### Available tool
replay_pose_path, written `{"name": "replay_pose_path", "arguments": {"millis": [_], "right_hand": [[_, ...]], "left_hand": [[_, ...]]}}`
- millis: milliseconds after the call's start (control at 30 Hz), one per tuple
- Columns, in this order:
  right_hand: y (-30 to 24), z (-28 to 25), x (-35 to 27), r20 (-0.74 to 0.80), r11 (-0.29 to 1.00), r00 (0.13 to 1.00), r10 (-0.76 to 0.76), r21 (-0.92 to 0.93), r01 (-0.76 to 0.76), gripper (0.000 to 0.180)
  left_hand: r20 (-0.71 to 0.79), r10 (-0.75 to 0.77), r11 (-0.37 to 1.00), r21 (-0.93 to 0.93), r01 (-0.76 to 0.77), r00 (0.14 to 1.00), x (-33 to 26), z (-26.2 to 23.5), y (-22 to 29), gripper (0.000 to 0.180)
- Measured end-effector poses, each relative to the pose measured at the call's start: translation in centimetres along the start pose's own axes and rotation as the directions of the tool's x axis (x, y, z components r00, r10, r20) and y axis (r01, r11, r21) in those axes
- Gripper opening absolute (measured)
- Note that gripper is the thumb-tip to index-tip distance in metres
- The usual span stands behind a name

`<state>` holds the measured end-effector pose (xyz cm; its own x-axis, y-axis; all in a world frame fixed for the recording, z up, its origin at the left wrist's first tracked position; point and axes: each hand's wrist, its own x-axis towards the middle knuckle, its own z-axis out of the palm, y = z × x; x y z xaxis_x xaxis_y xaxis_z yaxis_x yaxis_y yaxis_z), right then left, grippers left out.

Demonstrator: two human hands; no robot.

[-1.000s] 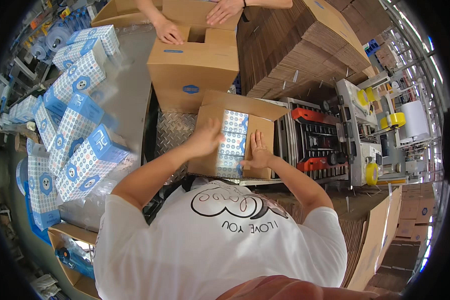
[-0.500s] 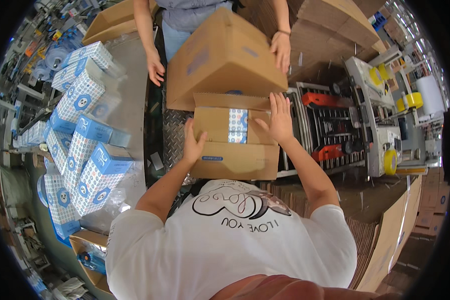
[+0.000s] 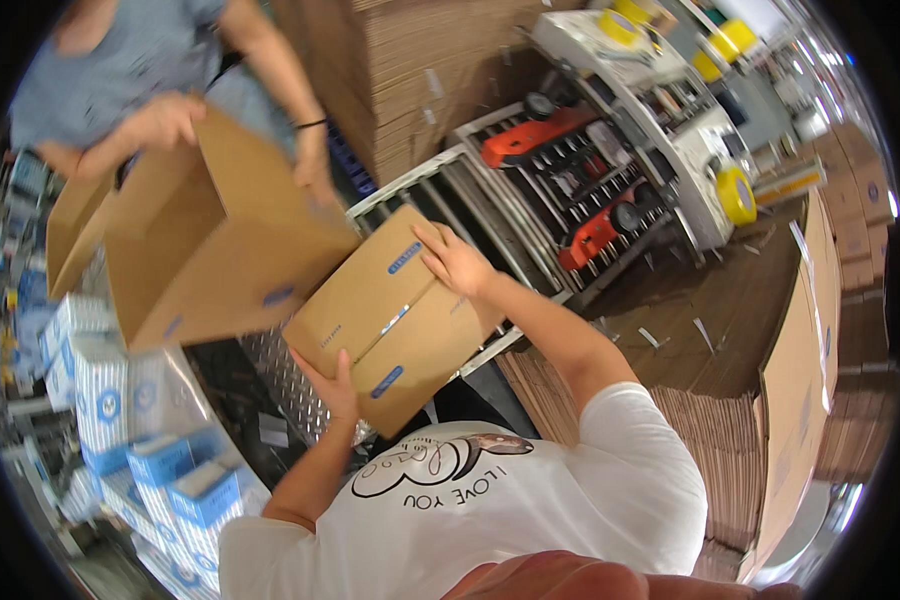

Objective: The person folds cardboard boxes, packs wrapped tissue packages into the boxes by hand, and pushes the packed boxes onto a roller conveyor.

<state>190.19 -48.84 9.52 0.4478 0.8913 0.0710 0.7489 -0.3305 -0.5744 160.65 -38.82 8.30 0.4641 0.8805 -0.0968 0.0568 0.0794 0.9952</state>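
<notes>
- Subject: a brown cardboard carton, set obliquely at the near-left end of the roller conveyor; whether it bears on the rollers or is lifted cannot be told.
- Left hand: partly curled, gripping the carton's left end, thumb over the top, fingers along the side.
- Right hand: opened out, fingers slightly bent, laid over the far-right part of the top; no firm grip is evident.
- Top flaps: nearly meeting at a narrow slit, with no tape visible; they could spring up if the pressure eases.
- Far left: a co-worker's open carton stands very near; a swing by either person could knock the two together.
- Right: an orange guide flanks the rollers; a carton entering askew could catch there.
</notes>
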Motion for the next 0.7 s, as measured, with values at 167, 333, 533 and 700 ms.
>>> {"name": "replay_pose_path", "arguments": {"millis": [167,333,533,700], "right_hand": [[5.9,-2.5,0.1,-0.190,0.902,0.982,-0.005,-0.425,-0.077,0.063],[11.8,-8.8,-1.9,-0.203,0.931,0.979,0.024,-0.353,-0.096,0.071],[18.9,-13.6,-1.4,-0.333,0.885,0.937,0.101,-0.400,-0.237,0.071],[12.0,-6.5,-6.6,-0.406,0.967,0.909,0.093,-0.179,-0.179,0.058]], "left_hand": [[-0.190,0.200,0.941,0.309,-0.135,0.961,1.5,13.8,-2.6,0.087],[-0.083,0.133,0.987,0.101,-0.125,0.988,6.7,27.8,-4.4,0.092],[-0.024,0.182,0.974,0.141,-0.177,0.983,7.7,38.9,-2.5,0.090],[0.302,-0.045,0.992,0.126,0.007,0.952,6.7,37.1,-4.4,0.080]]}}
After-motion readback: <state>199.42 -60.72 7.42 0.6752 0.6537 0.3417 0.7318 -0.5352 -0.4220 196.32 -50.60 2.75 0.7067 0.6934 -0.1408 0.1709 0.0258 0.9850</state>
